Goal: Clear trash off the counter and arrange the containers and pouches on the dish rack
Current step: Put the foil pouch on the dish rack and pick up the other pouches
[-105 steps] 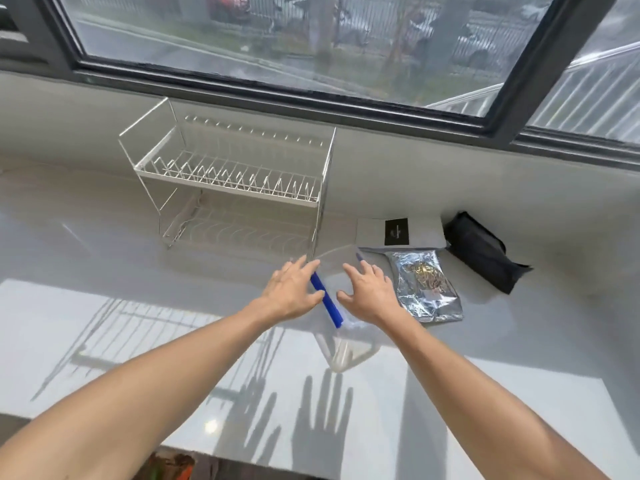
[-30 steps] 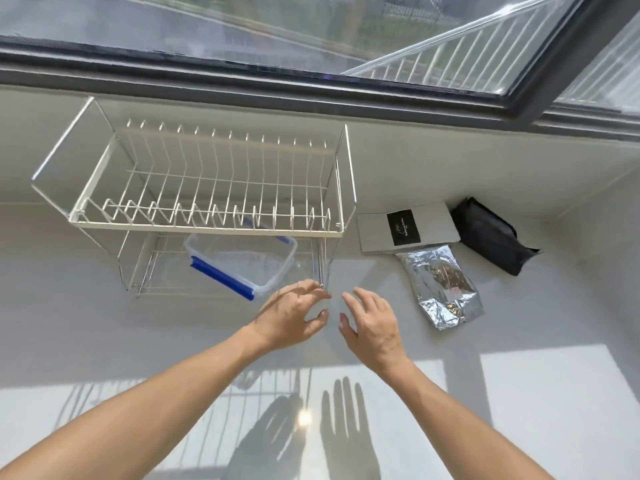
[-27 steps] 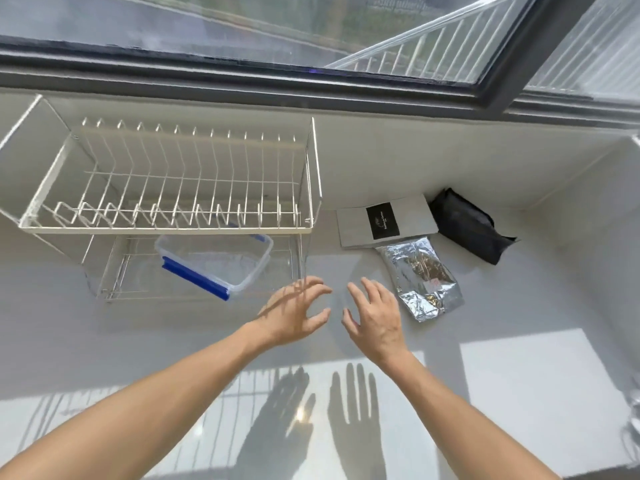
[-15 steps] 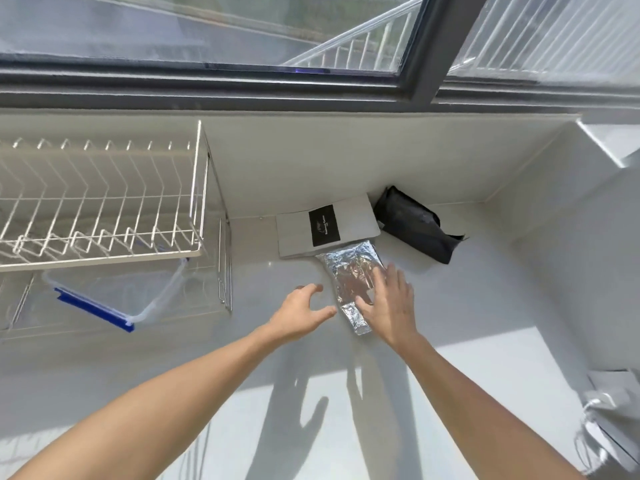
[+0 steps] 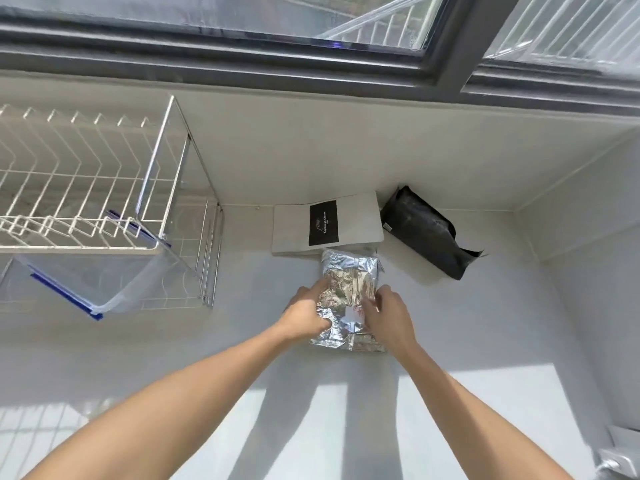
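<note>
White desk [image 5: 467, 341] carries a crinkled silver foil pouch [image 5: 349, 292]; the left hand [image 5: 306, 315] and right hand [image 5: 389, 318] clasp its sides. Beyond lie a flat white pouch [image 5: 294, 230] and black pouch [image 5: 429, 232]. Leftward, a clear blue-trimmed container [image 5: 90, 282] sits in the white wire dish rack [image 5: 104, 188].

A wide glass window with a dark grey frame [image 5: 450, 69] runs along the top, its thick upright bar right of centre. Beyond the glass, white railings [image 5: 568, 36] show. Below it stands a plain white wall [image 5: 311, 150]. A white plug and cable [image 5: 620, 459] sit at the lower right corner.
</note>
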